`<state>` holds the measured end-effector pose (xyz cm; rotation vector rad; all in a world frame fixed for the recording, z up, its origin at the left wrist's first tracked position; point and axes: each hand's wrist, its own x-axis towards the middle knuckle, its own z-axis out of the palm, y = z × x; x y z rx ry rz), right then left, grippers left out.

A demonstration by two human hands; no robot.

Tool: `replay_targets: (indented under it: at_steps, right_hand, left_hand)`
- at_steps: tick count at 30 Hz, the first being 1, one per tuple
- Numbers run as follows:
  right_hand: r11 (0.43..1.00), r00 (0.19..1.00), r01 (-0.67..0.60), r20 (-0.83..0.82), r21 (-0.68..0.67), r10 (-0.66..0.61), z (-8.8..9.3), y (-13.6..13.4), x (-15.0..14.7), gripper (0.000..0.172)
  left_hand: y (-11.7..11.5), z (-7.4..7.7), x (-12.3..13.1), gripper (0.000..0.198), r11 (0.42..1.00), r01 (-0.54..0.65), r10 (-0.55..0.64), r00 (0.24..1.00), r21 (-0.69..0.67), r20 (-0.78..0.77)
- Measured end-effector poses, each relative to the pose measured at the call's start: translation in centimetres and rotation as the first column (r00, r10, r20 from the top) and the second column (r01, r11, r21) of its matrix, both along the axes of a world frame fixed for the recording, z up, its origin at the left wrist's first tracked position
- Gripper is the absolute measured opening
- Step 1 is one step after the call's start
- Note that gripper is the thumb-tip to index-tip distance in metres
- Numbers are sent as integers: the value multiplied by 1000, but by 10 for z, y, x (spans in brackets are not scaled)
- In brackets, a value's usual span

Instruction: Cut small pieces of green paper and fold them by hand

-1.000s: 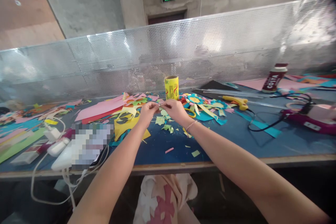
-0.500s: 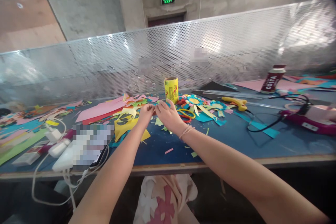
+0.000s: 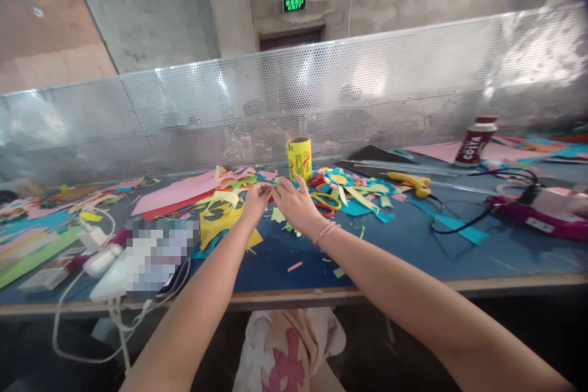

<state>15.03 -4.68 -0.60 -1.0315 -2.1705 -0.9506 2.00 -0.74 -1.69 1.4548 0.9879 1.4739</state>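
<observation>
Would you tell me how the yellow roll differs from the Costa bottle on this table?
The yellow roll is open-topped with print on it; the Costa bottle is dark with a pale cap. The roll stands mid-table just beyond the right hand; the bottle stands far to the right. Both stand on the blue table.

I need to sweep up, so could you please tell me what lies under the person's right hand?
Light green paper scraps lie on the blue table beneath the right hand; whatever is directly under the palm is covered.
</observation>
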Motion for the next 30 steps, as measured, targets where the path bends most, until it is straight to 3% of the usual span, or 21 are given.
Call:
replay_targets:
  at_steps: [10,16,19,21,23,25,28,30]
  right_hand:
    - [1000,998,-20,-57,8,21,-1,0,2,38]
    - [1000,998,21,-56,17,-20,-2,1,0,48]
    - [999,998,29,-59,17,-28,-3,0,-1,53]
    - [999,998,31,-60,18,-30,-3,0,-2,52]
    - [999,998,26,-61,22,-25,-5,2,-2,48]
    - [1000,999,1,-50,25,0,-9,7,0,42]
    - [999,998,-44,-50,16,44,-17,15,3,37]
    - [999,997,-41,-64,-7,40,-20,19,5,36]
  left_hand:
    - [1,0,-2,20,998,-15,17,1000,55,-21]
    - [0,3,-5,14,944,-291,313,939,154,-144]
    - [-3,5,-7,17,910,-381,402,907,164,-125]
    - [-9,8,-7,20,871,-419,456,884,256,-107]
    - [-18,13,-6,21,801,-387,491,861,457,-131]
    - [-28,17,-2,19,745,-203,442,864,635,-241]
    - [-40,21,7,13,715,88,321,840,694,-438]
    - [-44,20,12,12,717,130,302,828,685,-472]
